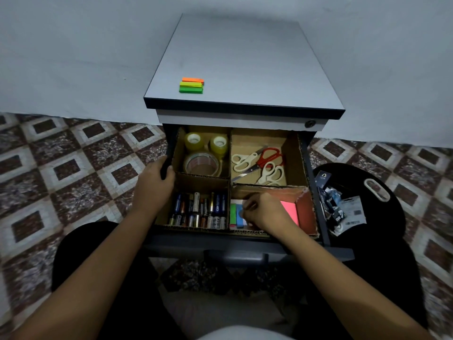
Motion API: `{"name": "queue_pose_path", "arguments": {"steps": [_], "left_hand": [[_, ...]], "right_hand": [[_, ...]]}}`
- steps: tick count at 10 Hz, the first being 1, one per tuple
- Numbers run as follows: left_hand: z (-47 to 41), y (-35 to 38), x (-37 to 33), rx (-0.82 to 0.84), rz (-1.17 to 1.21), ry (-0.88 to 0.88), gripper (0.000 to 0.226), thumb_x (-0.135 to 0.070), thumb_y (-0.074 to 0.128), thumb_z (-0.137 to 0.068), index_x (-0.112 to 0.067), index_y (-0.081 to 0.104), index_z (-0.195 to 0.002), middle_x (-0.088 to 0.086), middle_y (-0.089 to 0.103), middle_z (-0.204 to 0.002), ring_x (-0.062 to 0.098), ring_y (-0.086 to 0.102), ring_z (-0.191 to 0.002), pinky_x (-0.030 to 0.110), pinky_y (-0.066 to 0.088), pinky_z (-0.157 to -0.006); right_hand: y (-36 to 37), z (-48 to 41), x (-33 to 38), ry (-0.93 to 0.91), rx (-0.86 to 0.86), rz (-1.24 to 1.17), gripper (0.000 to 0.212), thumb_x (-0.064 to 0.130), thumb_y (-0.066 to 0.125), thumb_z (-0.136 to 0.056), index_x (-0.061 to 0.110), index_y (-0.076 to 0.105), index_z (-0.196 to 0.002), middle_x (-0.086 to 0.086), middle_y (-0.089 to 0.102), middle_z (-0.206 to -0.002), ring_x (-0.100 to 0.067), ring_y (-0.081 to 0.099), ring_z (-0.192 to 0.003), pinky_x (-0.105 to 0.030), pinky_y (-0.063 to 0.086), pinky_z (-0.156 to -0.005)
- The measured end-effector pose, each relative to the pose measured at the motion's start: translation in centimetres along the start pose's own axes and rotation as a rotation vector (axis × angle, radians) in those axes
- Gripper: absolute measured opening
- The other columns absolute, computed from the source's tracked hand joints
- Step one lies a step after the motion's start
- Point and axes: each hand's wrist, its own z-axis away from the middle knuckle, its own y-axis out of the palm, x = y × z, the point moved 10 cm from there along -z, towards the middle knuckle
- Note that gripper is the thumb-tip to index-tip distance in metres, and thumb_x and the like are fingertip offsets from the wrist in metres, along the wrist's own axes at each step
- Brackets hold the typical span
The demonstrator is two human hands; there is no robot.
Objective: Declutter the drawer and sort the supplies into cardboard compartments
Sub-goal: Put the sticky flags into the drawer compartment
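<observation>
Cardboard dividers [230,155] split the dark metal drawer [245,244] at frame centre, where the left hand [155,182] grips its left wall, likely steadying it, while the right hand [266,212] curls its fingers around small coloured sticky-note pads [236,214] in the lower-right compartment.

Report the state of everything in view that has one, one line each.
Drawer, pulled open, cardboard-divided.
Left hand, gripping the drawer's left wall.
Right hand, fingers curled on small coloured notes, front-right compartment; grip unclear.
Tape rolls, holes upward, back-left compartment.
Scissors, piled, back-right compartment.
Batteries, lying side by side, front-left compartment.
Pink pad, flat, front-right compartment.
Neon notes, stacked on cabinet top.
</observation>
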Motion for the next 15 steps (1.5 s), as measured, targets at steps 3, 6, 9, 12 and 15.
{"name": "queue_pose_path", "arguments": {"steps": [3,6,9,12,15], "left_hand": [[-0.1,0.0,0.1,0.000,-0.012,-0.009,0.043,-0.024,0.045,-0.097,-0.008,0.046,-0.137,0.014,0.053,-0.133,0.028,0.048,-0.122,0.033,0.039,-0.095],[-0.1,0.1,0.1,0.005,-0.014,-0.003,0.043,-0.024,0.044,-0.097,-0.008,0.046,-0.137,0.015,0.052,-0.133,0.027,0.048,-0.123,0.034,0.039,-0.097],[-0.1,0.0,0.1,0.002,-0.007,0.006,0.043,-0.023,0.045,-0.097,-0.006,0.046,-0.137,0.015,0.053,-0.134,0.027,0.048,-0.123,0.034,0.039,-0.098],[0.0,0.0,-0.1,0.000,-0.013,0.004,0.044,-0.023,0.045,-0.098,-0.006,0.045,-0.137,0.016,0.051,-0.135,0.028,0.047,-0.125,0.034,0.038,-0.100],[-0.1,0.0,0.0,0.004,-0.003,-0.007,0.043,-0.024,0.045,-0.097,-0.007,0.045,-0.137,0.015,0.051,-0.136,0.027,0.046,-0.126,0.036,0.038,-0.101]], "right_hand": [[0.1,1.1,2.7,-0.350,0.169,0.423,0.053,0.026,0.069,-0.082,0.015,0.051,-0.130,-0.008,0.065,-0.110,-0.023,0.062,-0.099,-0.029,0.051,-0.084],[0.3,1.0,3.1,-0.376,0.115,0.485,0.047,0.026,0.068,-0.082,0.015,0.052,-0.125,-0.010,0.065,-0.110,-0.026,0.061,-0.099,-0.030,0.048,-0.076],[0.4,0.8,2.9,-0.389,0.091,0.463,0.050,0.030,0.071,-0.079,0.012,0.055,-0.123,-0.011,0.065,-0.113,-0.027,0.061,-0.103,-0.034,0.051,-0.083],[0.5,0.6,2.8,-0.364,0.101,0.439,0.050,0.027,0.071,-0.079,0.013,0.054,-0.123,-0.011,0.064,-0.114,-0.026,0.060,-0.102,-0.030,0.047,-0.081],[0.5,0.8,2.8,-0.381,0.108,0.446,0.051,0.028,0.071,-0.079,0.013,0.054,-0.124,-0.010,0.065,-0.115,-0.026,0.060,-0.103,-0.033,0.050,-0.083]]}}
